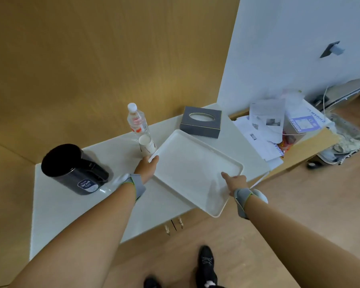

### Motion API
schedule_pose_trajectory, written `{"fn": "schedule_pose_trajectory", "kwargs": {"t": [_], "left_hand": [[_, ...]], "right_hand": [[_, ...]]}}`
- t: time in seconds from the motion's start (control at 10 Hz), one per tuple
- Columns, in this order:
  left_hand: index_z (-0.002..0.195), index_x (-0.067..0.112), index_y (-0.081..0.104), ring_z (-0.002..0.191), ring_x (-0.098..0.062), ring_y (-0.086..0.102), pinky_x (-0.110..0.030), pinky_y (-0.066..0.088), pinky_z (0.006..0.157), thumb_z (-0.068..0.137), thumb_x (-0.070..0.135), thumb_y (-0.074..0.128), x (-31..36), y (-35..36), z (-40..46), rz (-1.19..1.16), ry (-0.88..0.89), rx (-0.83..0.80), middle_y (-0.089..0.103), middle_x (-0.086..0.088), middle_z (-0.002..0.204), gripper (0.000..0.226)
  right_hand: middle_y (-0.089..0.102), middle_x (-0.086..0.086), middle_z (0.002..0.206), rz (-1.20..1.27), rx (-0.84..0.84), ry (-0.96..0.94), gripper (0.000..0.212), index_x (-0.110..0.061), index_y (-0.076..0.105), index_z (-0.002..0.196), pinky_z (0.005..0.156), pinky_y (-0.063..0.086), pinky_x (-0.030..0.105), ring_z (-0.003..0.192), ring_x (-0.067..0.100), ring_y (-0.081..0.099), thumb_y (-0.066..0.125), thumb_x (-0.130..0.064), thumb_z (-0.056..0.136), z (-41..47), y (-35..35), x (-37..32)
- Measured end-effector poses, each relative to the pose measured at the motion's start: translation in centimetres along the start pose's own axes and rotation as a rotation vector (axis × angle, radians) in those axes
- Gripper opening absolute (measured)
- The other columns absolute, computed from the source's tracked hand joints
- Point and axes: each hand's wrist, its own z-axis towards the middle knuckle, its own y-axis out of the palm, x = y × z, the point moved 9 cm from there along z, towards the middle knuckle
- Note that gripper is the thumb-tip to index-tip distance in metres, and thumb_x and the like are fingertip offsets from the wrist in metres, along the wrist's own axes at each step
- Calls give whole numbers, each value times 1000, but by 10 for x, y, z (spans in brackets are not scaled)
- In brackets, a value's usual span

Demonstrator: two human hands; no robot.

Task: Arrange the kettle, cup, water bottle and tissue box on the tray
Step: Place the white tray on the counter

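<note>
A white rectangular tray (193, 169) lies on the pale countertop, with its near corner hanging past the front edge. My left hand (147, 168) grips the tray's left corner. My right hand (235, 181) holds its right rim, thumb on top. Nothing lies in the tray. A black kettle (71, 169) stands at the left of the counter. Just beyond my left hand a paper cup (147, 145) stands in front of a clear water bottle (136, 121) with a white cap. A dark grey tissue box (201, 121) sits behind the tray's far edge.
The countertop (75, 213) ends in a corner against wooden wall panels. To the right, an open cardboard box (299, 142) holds papers and packets. Cabinet handles (174, 224) show under the counter's front edge, and my feet stand on the wooden floor.
</note>
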Motion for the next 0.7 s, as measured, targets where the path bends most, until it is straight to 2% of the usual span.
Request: {"fn": "schedule_pose_trajectory", "kwargs": {"t": [0.1, 0.2, 0.3, 0.4, 0.5, 0.6, 0.7], "left_hand": [[150, 15, 40, 133, -33, 51, -42, 40, 111, 102, 42, 47, -6, 2, 2, 35, -8, -25, 51, -10, 148, 55], [154, 17, 33, 136, -33, 48, -43, 39, 113, 102, 39, 50, -8, 5, 4, 79, 13, -74, 48, -10, 151, 59], [157, 12, 27, 143, -37, 40, -47, 35, 116, 102, 31, 47, -13, 3, 6, 171, 6, -55, 40, -15, 157, 62], [156, 8, 28, 142, -44, 36, -47, 34, 115, 102, 31, 43, -26, 6, 0, 337, -69, -46, 35, -25, 155, 60], [149, 8, 37, 134, -47, 41, -44, 37, 111, 102, 34, 45, -36, 16, -15, 452, -90, -59, 38, -29, 146, 54], [147, 16, 38, 129, -46, 48, -45, 40, 109, 100, 35, 50, -48, 23, -30, 502, -43, -76, 43, -25, 141, 52], [138, 8, 37, 126, -44, 54, -44, 46, 100, 100, 37, 53, -66, 19, -46, 524, -13, -64, 51, -21, 141, 51]], "right_hand": [[61, 24, 131, -76, 88, 76, 81, 4, 46, 135, 100, 53, 53, 118, 43, 63, 80, -46, 81, -4, -8, 6], [64, 22, 128, -196, 168, 62, 72, 5, 51, 129, 99, 53, 46, 115, 38, 66, 80, -41, 81, -5, -17, 6], [57, 21, 130, -242, 128, 31, 41, 1, 45, 122, 100, 49, 44, 117, 39, 61, 69, -19, 94, 3, -14, 18], [50, 5, 122, -190, 80, 61, 8, -14, 50, 103, 86, 47, 30, 97, 22, 53, 52, -21, 101, 9, -17, 33], [51, 12, 101, -441, 63, -15, 25, 5, 60, 115, 80, 37, 34, 96, 26, 48, 58, -14, 100, 10, -27, 31], [43, 9, 77, -546, -14, -7, 27, -5, 46, 75, 79, 35, 33, 102, 33, 56, 64, -7, 96, 9, -25, 30], [41, 6, 73, -745, -56, -83, 37, -9, 41, 68, 84, 40, 34, 128, 37, 58, 63, -8, 98, 3, -21, 24]]}}
